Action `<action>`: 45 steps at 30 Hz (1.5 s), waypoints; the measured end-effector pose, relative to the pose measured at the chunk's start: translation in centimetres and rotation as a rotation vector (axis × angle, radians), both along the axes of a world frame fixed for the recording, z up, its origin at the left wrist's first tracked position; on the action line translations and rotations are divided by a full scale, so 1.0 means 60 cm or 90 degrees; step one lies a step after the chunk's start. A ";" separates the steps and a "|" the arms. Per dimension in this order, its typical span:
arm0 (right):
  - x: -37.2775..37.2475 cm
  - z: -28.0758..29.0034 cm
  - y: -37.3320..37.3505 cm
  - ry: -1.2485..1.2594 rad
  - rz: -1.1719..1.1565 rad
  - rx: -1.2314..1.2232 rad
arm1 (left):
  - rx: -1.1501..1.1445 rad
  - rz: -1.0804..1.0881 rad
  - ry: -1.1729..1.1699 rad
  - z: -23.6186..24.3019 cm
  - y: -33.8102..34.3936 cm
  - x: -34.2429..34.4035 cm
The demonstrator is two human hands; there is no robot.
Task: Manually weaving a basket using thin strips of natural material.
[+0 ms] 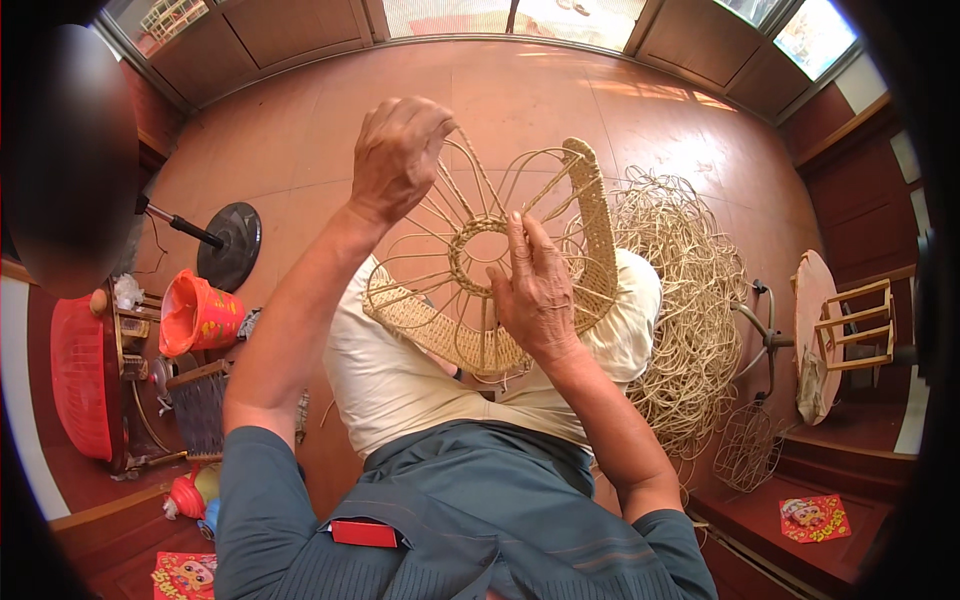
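Note:
A round woven straw piece (596,225) lies over my lap, with a braided ring at its middle, thin loops fanning out like petals and a woven band along part of its rim. My left hand (400,155) is raised beyond its far left side, fingers closed on a straw cord (474,160) that runs down toward the ring. My right hand (540,285) lies across the right side of the ring, thumb at the ring and fingers over the loops, holding the piece steady. Its palm side is hidden.
A big tangled heap of straw cord (690,310) lies on the floor at my right. Beyond it stand a round-topped stool (808,340) and a wire basket (750,446). On the left are a black round stand base (229,247), a red bucket (200,315) and a red plastic basket (80,378).

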State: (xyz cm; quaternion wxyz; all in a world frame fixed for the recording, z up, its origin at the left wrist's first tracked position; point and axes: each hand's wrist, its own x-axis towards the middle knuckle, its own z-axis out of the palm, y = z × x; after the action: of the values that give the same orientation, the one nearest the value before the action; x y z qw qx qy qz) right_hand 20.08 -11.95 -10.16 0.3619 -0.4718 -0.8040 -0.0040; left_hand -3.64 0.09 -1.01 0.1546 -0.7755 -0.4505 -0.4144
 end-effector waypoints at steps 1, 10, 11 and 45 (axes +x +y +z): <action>-0.002 0.004 -0.002 -0.016 -0.001 -0.028 | 0.002 0.004 -0.004 0.011 0.013 0.005; -0.023 0.015 0.002 -0.080 -0.012 -0.064 | 0.079 -0.036 0.244 0.094 0.147 0.091; -0.024 0.019 0.006 -0.075 -0.007 -0.077 | 0.079 -0.032 0.247 0.095 0.144 0.091; -0.010 0.020 0.067 -0.084 0.082 0.108 | -0.685 -0.213 -0.804 -0.063 -0.124 -0.018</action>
State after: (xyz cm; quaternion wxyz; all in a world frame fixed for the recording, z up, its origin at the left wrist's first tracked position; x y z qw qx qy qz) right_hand 19.47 -7.94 -8.94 0.3462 -0.3856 -0.8515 -0.0800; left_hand -4.73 -7.33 -4.80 -0.5796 -0.4228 -0.4673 -0.5167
